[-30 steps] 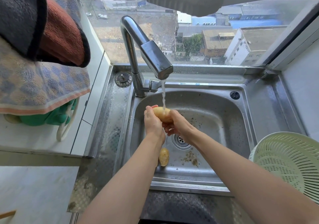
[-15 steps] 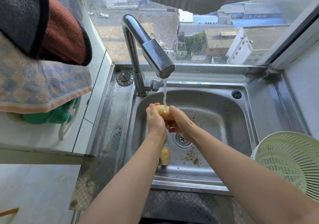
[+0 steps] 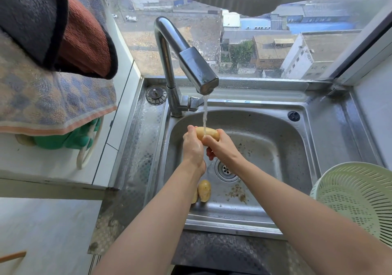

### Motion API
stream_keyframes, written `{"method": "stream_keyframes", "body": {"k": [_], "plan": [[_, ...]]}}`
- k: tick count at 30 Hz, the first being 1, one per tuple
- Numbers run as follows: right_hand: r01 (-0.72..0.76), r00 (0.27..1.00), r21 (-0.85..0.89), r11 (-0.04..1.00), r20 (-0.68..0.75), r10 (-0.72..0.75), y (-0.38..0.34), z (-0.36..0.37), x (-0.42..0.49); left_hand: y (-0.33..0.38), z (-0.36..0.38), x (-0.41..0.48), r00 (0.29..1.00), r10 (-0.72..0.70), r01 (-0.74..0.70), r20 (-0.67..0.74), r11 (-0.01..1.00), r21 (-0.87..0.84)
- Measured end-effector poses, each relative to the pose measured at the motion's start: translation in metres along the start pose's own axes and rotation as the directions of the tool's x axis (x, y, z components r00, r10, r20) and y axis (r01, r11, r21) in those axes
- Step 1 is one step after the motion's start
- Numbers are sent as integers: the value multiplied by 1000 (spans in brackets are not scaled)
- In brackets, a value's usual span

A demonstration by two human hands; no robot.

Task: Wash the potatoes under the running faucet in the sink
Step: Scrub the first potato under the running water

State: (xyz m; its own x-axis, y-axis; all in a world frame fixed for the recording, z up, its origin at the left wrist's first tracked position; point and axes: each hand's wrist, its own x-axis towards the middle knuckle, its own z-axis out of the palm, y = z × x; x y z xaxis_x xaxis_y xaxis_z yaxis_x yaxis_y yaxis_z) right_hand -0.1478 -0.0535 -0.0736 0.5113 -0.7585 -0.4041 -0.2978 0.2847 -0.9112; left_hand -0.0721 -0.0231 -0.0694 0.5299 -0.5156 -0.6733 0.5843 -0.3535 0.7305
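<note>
The steel sink (image 3: 275, 139) holds a potato (image 3: 204, 190) beside its drain (image 3: 226, 169).

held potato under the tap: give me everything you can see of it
The held potato is oblong, yellow-tan, smooth-skinned and wet, lying roughly level with its long axis left to right, above the sink basin. The left hand grips its left end, the right hand its right end and underside, so only its upper face shows. The water stream from the faucet lands on its middle.
</note>
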Motion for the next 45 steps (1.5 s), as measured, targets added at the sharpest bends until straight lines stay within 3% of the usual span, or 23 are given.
{"method": "stream_keyframes", "body": {"k": [4,7,11,12,16,18,22,26,30,32,35,39,45], "plan": [[-55,998,-41,998,14,56,6,-3,4,-1,-3,0,999,-12,14,29,998,-66],[3,999,-17,1000,33,-2,14,-6,2,0,-4,-3,997,67,-63,39,994,-94],[202,963,-393,897,-85,-254,23,-2,0,-2,-3,-1,998,-8,4,-59,998,-67],[224,951,-421,879,-103,-291,22,-1,-2,-3,-3,0,996,-34,30,-79,998,-61],[302,942,-161,940,-98,-320,13,0,-3,-2,-12,4,980,-167,152,-111,980,-126],[294,951,-90,952,-76,-301,7,-4,-3,-4,-17,6,969,-242,234,-53,963,-133],[253,950,26,967,-195,-243,3,-14,6,-3,-18,-1,935,-344,355,87,915,-190],[147,984,63,987,95,-152,9,-1,2,-5,-12,-6,903,-413,429,118,884,-185],[92,995,144,985,-42,-87,-2,7,4,-7,-6,-10,888,-455,459,57,880,-122],[42,994,181,983,91,-59,-1,1,5,-6,-7,-10,890,-453,456,59,881,-123],[15,934,137,990,350,-63,6,-12,2,-1,-13,-9,852,-513,522,104,849,-86],[10,944,141,990,326,-56,2,-15,1,3,-15,-8,793,-586,601,168,797,-59],[-147,870,288,946,492,-15,2,-26,8,8,-21,-6,718,-655,672,235,741,14]]}}
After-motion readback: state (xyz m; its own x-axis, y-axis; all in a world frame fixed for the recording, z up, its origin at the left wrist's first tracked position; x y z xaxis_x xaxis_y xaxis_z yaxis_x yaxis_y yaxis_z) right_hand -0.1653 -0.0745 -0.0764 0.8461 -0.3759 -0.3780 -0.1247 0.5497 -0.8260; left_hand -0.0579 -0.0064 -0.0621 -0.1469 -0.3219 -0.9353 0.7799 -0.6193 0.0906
